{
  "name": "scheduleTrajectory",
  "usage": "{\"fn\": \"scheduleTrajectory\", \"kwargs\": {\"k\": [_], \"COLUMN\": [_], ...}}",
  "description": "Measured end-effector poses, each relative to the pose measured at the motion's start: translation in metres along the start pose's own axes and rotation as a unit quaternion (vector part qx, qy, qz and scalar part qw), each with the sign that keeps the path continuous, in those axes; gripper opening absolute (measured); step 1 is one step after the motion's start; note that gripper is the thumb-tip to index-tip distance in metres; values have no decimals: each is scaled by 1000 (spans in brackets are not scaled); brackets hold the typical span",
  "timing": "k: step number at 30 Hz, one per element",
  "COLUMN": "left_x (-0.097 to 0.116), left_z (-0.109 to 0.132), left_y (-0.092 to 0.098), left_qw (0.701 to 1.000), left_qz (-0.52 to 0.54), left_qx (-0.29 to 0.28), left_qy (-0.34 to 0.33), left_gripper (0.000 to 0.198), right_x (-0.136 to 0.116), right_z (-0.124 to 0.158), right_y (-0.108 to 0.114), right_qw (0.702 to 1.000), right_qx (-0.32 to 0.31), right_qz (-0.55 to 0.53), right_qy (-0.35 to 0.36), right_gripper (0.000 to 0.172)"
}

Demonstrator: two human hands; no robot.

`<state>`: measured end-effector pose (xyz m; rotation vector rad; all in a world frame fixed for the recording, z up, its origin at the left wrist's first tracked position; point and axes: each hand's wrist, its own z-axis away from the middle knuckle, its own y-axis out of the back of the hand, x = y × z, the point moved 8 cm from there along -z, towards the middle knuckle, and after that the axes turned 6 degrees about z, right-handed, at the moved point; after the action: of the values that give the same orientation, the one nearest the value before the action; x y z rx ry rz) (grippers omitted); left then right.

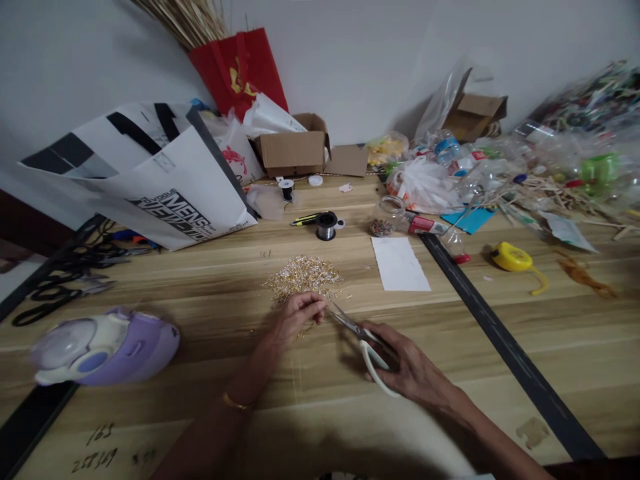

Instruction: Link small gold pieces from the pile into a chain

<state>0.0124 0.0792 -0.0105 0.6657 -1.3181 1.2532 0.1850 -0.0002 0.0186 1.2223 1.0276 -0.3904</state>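
Observation:
My left hand [299, 313] rests on the wooden table [200, 287] with its fingers pinched together at the near edge of a pile of small golden pieces [303, 275]; what it pinches is too small to make out. My right hand [403, 367] grips white-handled scissors [361, 337]. Their blades point up-left and the tips almost touch my left fingertips.
A white paper slip [400, 263], a wire spool [326, 225], a bead jar [385, 217] and a yellow tape measure [511, 257] lie beyond. A printed bag [165, 180] and a lilac device [105, 347] sit left. Cartons and plastic clutter fill the back right.

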Motion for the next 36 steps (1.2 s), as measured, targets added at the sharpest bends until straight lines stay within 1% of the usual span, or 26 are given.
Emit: {"fn": "scheduleTrajectory", "kwargs": {"k": [6,10,16,20,24,31,36], "left_x": [-8,-8,-10,-9,-9,-7,-4], "left_z": [0,-2,-3,-1,-1,1,1], "left_y": [0,-1,-3,-4,-7,-8,-10], "left_qw": [999,1000,999,999,999,999,998], "left_qz": [33,8,2,-5,3,-13,-22], "left_qx": [-9,-18,-31,-33,-47,-49,-51], "left_qy": [15,6,13,12,19,15,13], "left_gripper": [27,23,23,22,24,22,22], "right_x": [-9,-15,-13,-9,-8,-5,-5], "right_z": [-10,-15,-19,-20,-20,-19,-19], "right_y": [-2,-3,-7,-8,-10,-13,-12], "right_qw": [999,998,997,998,999,999,999], "right_qx": [24,21,26,24,12,5,-5], "right_qz": [23,38,30,13,-17,-19,-14], "right_qy": [40,47,60,49,30,34,29], "right_gripper": [61,59,55,50,42,45,38]}}
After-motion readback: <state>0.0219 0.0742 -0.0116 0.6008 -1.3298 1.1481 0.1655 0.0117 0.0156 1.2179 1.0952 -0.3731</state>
